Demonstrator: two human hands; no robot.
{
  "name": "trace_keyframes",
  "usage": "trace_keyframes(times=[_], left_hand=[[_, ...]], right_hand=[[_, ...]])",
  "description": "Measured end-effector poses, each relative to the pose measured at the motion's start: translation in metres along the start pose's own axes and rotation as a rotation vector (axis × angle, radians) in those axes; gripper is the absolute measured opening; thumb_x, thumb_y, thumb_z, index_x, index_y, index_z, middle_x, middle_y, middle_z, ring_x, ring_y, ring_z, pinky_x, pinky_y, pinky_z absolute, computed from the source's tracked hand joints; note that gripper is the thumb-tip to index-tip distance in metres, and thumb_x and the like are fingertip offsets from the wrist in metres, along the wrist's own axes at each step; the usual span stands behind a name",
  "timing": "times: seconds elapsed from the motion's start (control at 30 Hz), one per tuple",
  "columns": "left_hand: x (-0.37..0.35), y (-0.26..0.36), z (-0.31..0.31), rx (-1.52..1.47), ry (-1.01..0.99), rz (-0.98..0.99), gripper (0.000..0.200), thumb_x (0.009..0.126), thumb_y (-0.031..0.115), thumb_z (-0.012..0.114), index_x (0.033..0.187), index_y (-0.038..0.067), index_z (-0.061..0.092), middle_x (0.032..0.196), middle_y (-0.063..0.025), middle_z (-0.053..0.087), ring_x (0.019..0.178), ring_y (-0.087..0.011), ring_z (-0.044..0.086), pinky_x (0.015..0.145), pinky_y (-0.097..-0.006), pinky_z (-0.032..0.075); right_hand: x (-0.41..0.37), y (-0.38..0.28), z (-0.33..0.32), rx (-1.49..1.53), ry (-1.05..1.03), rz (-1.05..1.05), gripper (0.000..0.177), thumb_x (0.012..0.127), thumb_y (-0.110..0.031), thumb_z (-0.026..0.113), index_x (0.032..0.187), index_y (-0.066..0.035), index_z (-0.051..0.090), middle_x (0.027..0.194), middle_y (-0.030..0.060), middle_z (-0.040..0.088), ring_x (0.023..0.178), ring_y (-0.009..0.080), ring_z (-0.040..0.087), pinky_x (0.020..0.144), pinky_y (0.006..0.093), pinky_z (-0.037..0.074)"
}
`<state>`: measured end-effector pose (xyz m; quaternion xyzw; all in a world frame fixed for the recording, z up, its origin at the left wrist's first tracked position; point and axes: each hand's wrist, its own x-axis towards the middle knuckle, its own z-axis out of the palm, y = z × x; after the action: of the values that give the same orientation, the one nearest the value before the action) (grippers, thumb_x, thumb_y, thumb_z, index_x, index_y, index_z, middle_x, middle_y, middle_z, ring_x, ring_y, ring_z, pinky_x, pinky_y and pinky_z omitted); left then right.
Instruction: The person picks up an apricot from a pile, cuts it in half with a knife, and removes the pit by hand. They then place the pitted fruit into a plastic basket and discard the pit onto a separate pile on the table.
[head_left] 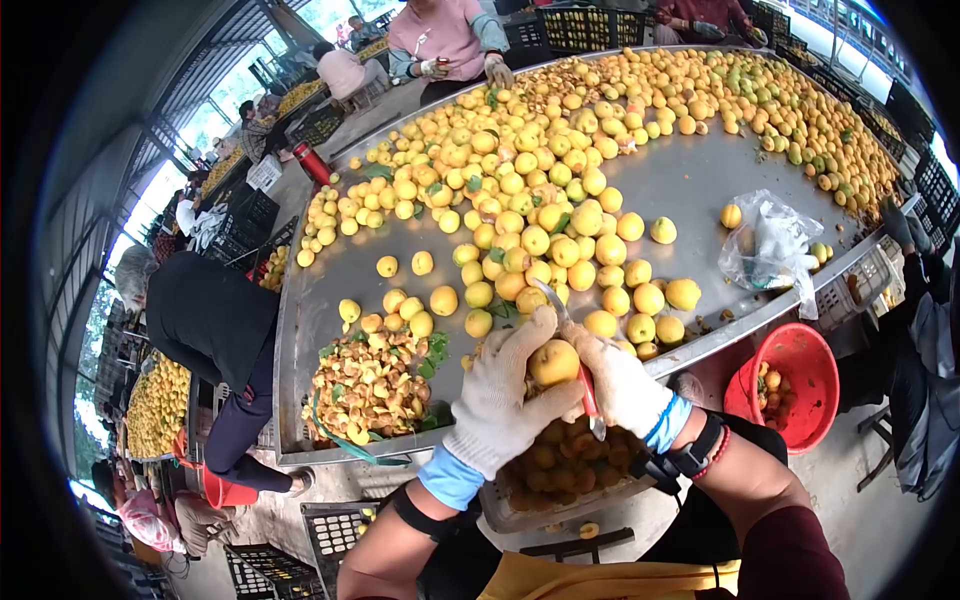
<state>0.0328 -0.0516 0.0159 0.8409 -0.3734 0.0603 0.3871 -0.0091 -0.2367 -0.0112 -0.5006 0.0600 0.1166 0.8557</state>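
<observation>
My left hand (500,400), in a whitish glove, is closed round a yellow fruit (553,363) near the table's front edge. Close beside it, my right hand (622,385), also gloved, grips a tool with a red handle (588,392). The tool's curved metal end rises past the fruit. Below both hands, a crate (530,512) holds darker fruits. Loose yellow fruits (545,240) spread over the metal table (670,180) just beyond. Left of my hands lies a heap of cut pieces and leaves (370,385).
A clear plastic bag (765,245) lies by the table's right front edge, above a red bucket (785,390) with fruits. A red bottle (312,163) stands at the far left. Co-workers sit across the table; a person in black (215,320) bends at the left.
</observation>
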Motion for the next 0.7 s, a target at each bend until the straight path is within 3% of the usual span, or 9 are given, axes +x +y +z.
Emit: trace_keyframes(times=[0.1,0.13,0.17,0.27,0.37,0.43,0.57,0.63,0.7], left_hand=[[-0.017,0.008,0.007,-0.17,0.129,0.007,0.08,0.082,0.021,0.083,0.152,0.004,0.048,0.139,-0.0212,0.055,0.121,-0.0325,0.061,0.101,-0.0417,0.053],[-0.023,0.016,0.011,-0.6,0.137,-0.223,0.076,0.088,0.013,0.078,0.154,0.003,0.044,0.143,-0.0184,0.053,0.123,-0.0272,0.058,0.101,-0.0388,0.054],[-0.028,0.02,0.014,-1.029,0.137,-0.455,0.072,0.093,0.005,0.072,0.157,0.003,0.039,0.146,-0.0156,0.051,0.126,-0.0219,0.056,0.1,-0.0359,0.055],[-0.046,0.004,0.026,-0.778,0.165,-0.326,0.068,0.096,0.001,0.067,0.157,0.003,0.037,0.146,-0.0144,0.05,0.123,-0.0183,0.056,0.098,-0.0322,0.057],[-0.05,-0.005,0.012,-0.949,0.228,-0.504,0.066,0.096,-0.001,0.066,0.156,0.002,0.037,0.143,-0.0147,0.051,0.121,-0.0183,0.058,0.096,-0.0312,0.058],[-0.046,-0.001,-0.009,-1.101,0.245,-0.608,0.073,0.093,-0.004,0.068,0.158,0.005,0.036,0.141,-0.0149,0.05,0.121,-0.0221,0.058,0.097,-0.0339,0.058],[-0.058,-0.023,-0.019,-1.093,0.218,-0.487,0.082,0.088,-0.009,0.065,0.162,0.008,0.031,0.147,-0.0121,0.045,0.128,-0.0231,0.054,0.103,-0.0372,0.055],[-0.062,-0.025,-0.023,-1.169,0.212,-0.462,0.085,0.087,-0.011,0.063,0.163,0.008,0.03,0.149,-0.011,0.043,0.132,-0.0238,0.052,0.106,-0.0386,0.053],[-0.063,-0.026,-0.028,-1.445,0.17,-0.413,0.088,0.085,-0.016,0.055,0.164,0.008,0.027,0.153,-0.0095,0.039,0.14,-0.0245,0.046,0.113,-0.0397,0.047]], right_hand=[[0.003,0.014,0.011,0.233,-0.047,0.089,0.044,0.11,-0.043,0.049,0.132,-0.006,0.058,0.107,0.0091,0.068,0.081,0.0176,0.072,0.055,0.0299,0.062],[0.002,0.018,0.017,0.076,-0.023,-0.013,0.041,0.11,-0.04,0.053,0.129,-0.004,0.059,0.111,0.0102,0.067,0.087,0.0186,0.072,0.056,0.0302,0.062],[0.001,0.015,0.025,0.222,0.051,0.063,0.039,0.108,-0.036,0.057,0.128,-0.003,0.06,0.105,0.0085,0.068,0.081,0.0158,0.072,0.057,0.0287,0.063],[0.003,0.015,0.022,-0.385,0.083,-0.167,0.036,0.107,-0.035,0.061,0.125,-0.004,0.065,0.089,0.0042,0.07,0.068,0.0095,0.068,0.057,0.0241,0.06],[0.003,0.005,0.02,-0.785,0.202,-0.308,0.03,0.106,-0.029,0.064,0.122,-0.005,0.067,0.088,0.0039,0.069,0.067,0.0079,0.067,0.063,0.023,0.059],[0.004,-0.014,0.019,-0.692,0.189,-0.085,0.032,0.104,-0.026,0.065,0.126,-0.003,0.065,0.089,0.0039,0.068,0.068,0.0106,0.067,0.064,0.0258,0.059],[-0.018,-0.042,0.031,-0.12,-0.17,0.047,0.034,0.108,-0.023,0.057,0.13,0.002,0.061,0.082,0.0058,0.066,0.062,0.0097,0.062,0.055,0.0225,0.051],[-0.007,-0.013,0.021,-0.495,-0.009,-0.038,0.032,0.109,-0.025,0.055,0.124,0.002,0.063,0.074,0.0052,0.065,0.059,0.0091,0.061,0.053,0.0223,0.049],[-0.016,-0.014,0.042,-0.505,-0.019,0.008,0.03,0.107,-0.028,0.057,0.109,0.0,0.068,0.07,0.0043,0.065,0.059,0.0085,0.061,0.053,0.0218,0.047]])
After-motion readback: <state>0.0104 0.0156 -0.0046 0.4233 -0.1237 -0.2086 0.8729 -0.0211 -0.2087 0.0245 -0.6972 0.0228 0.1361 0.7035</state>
